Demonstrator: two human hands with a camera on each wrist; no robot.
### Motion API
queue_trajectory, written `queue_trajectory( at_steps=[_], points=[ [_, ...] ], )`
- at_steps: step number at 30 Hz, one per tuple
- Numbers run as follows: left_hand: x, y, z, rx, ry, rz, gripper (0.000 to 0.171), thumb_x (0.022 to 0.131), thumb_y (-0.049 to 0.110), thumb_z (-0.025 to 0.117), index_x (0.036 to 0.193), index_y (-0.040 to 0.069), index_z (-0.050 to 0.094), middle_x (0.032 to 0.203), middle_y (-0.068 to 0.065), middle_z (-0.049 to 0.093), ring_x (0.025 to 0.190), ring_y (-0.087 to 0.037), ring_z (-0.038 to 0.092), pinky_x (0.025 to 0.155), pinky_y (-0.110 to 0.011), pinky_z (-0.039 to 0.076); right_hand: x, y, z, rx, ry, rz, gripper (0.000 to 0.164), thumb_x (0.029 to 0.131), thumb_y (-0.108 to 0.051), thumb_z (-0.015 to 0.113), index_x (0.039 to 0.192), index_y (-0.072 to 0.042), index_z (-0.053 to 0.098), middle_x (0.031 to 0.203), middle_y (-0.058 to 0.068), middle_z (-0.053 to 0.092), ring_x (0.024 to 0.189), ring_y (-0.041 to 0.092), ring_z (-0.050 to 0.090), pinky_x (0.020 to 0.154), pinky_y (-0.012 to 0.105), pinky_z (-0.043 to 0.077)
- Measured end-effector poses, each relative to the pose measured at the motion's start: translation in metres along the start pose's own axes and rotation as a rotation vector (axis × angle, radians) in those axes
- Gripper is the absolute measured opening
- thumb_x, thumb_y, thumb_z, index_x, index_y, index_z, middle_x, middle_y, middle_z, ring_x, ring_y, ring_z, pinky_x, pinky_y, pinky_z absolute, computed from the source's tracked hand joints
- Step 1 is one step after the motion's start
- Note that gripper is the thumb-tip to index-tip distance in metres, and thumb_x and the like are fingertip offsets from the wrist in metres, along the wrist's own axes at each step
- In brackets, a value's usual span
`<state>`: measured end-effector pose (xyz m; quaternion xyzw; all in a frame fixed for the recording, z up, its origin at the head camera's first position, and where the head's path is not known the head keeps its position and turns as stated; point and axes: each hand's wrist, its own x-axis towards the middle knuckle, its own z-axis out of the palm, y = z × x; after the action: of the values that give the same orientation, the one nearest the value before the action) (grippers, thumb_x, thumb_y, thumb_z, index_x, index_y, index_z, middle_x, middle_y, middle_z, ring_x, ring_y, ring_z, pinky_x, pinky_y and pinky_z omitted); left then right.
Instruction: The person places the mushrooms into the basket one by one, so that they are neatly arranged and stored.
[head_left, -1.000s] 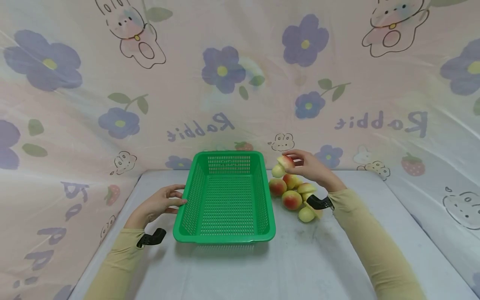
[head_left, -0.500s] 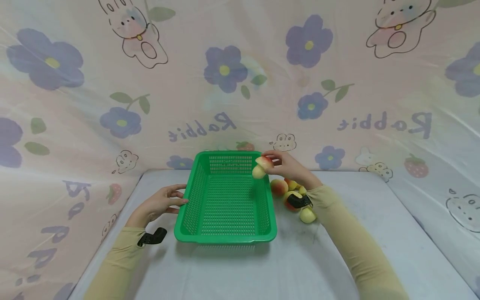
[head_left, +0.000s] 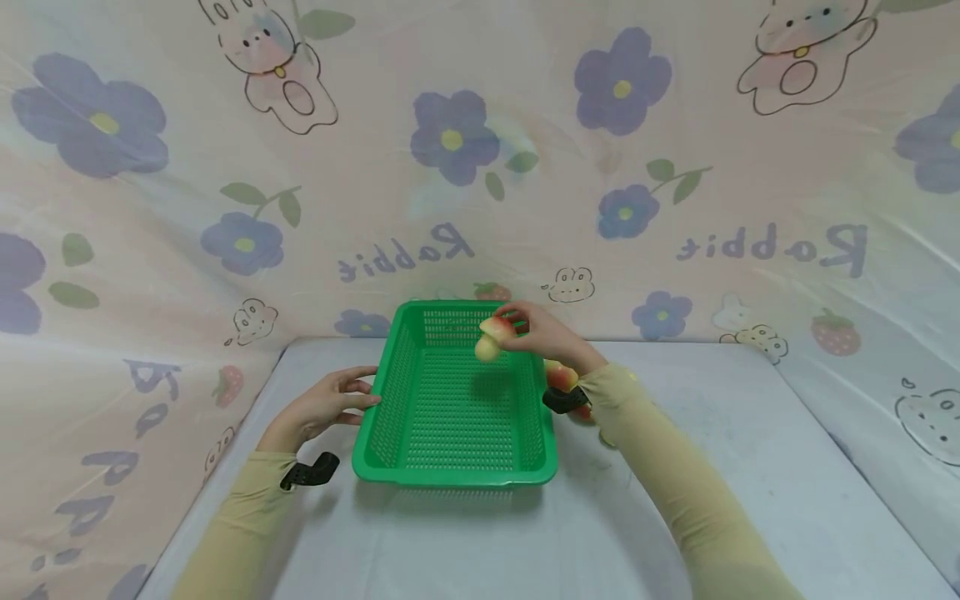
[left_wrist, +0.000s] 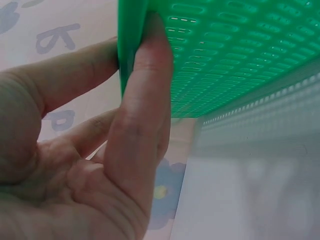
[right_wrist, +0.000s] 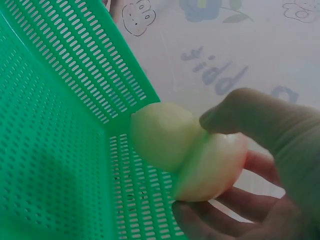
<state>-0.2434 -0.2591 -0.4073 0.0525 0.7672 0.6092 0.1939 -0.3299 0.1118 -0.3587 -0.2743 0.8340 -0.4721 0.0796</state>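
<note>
A green perforated plastic basket (head_left: 454,478) stands in the middle of the table. At its left side my left hand (head_left: 322,407) grips the rim; in the left wrist view a finger (left_wrist: 142,100) reaches behind the rim's lip, with the thumb on the outer side. My right hand (head_left: 546,335) is over the basket's far right part and pinches a peach (right_wrist: 215,167) between thumb and fingers. The peach looks like a red-and-yellow half with a rounded pale-yellow piece (right_wrist: 162,135) against it. Its shadow falls on the basket floor.
Several more red-and-yellow peaches (head_left: 561,377) lie on the white table (head_left: 712,433) right of the basket, mostly hidden by my right forearm (head_left: 660,450). A printed cloth (head_left: 525,208) hangs behind the table.
My right hand has carried the peach leftward, from above the other peaches to over the basket. My left hand stays at the basket's left rim.
</note>
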Motion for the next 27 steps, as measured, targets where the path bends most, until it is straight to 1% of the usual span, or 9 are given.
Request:
queue_trajectory(
  at_steps=[4, 8, 13, 16, 21, 27],
  points=[
    [0.000, 0.000, 0.000, -0.004, -0.004, -0.002, 0.074, 0.091, 0.012, 0.067, 0.151, 0.006, 0.025, 0.107, -0.016, 0.050, 0.084, -0.019, 0.064, 0.074, -0.036, 0.057, 0.010, 0.001, 0.009, 0.020, -0.030, -0.009, 0.050, 0.084, -0.009, 0.073, 0.129, -0.002, 0.053, 0.125, 0.012, 0.056, 0.114, 0.029, 0.054, 0.089, 0.039, 0.049],
    [0.000, 0.000, 0.000, 0.007, -0.006, -0.002, 0.074, 0.091, 0.014, 0.067, 0.151, 0.007, 0.025, 0.107, -0.016, 0.049, 0.083, -0.019, 0.063, 0.073, -0.036, 0.057, 0.018, 0.000, 0.017, -0.012, -0.066, -0.030, 0.051, 0.085, -0.010, 0.072, 0.131, -0.001, 0.053, 0.125, 0.011, 0.057, 0.114, 0.028, 0.054, 0.088, 0.038, 0.049],
    [0.000, 0.000, -0.001, 0.015, -0.001, -0.004, 0.073, 0.091, 0.016, 0.068, 0.151, 0.008, 0.026, 0.106, -0.016, 0.049, 0.082, -0.018, 0.062, 0.071, -0.035, 0.057, 0.028, 0.000, 0.028, -0.019, -0.101, -0.033, 0.052, 0.086, -0.011, 0.071, 0.133, -0.001, 0.052, 0.126, 0.012, 0.057, 0.117, 0.028, 0.051, 0.089, 0.039, 0.048],
    [0.000, 0.000, -0.001, 0.017, -0.001, -0.005, 0.073, 0.091, 0.016, 0.068, 0.151, 0.008, 0.026, 0.106, -0.016, 0.049, 0.082, -0.018, 0.063, 0.072, -0.035, 0.057, 0.034, 0.000, 0.036, -0.007, -0.108, -0.030, 0.051, 0.086, -0.010, 0.071, 0.133, -0.003, 0.053, 0.125, 0.012, 0.057, 0.116, 0.028, 0.052, 0.088, 0.038, 0.049],
    [0.000, 0.000, 0.000, 0.026, -0.002, -0.003, 0.072, 0.092, 0.015, 0.067, 0.151, 0.007, 0.027, 0.105, -0.016, 0.049, 0.082, -0.018, 0.063, 0.072, -0.036, 0.057, 0.043, 0.003, 0.047, -0.003, -0.107, -0.004, 0.049, 0.087, -0.010, 0.071, 0.132, -0.008, 0.055, 0.124, 0.010, 0.057, 0.110, 0.023, 0.055, 0.084, 0.035, 0.050],
    [0.001, -0.001, 0.000, 0.022, -0.002, 0.001, 0.072, 0.091, 0.014, 0.067, 0.150, 0.006, 0.027, 0.105, -0.016, 0.049, 0.082, -0.018, 0.063, 0.073, -0.036, 0.057, 0.049, 0.005, 0.058, -0.013, -0.110, -0.026, 0.049, 0.085, -0.008, 0.071, 0.132, -0.004, 0.055, 0.125, 0.012, 0.058, 0.114, 0.025, 0.054, 0.084, 0.034, 0.049]
  ],
)
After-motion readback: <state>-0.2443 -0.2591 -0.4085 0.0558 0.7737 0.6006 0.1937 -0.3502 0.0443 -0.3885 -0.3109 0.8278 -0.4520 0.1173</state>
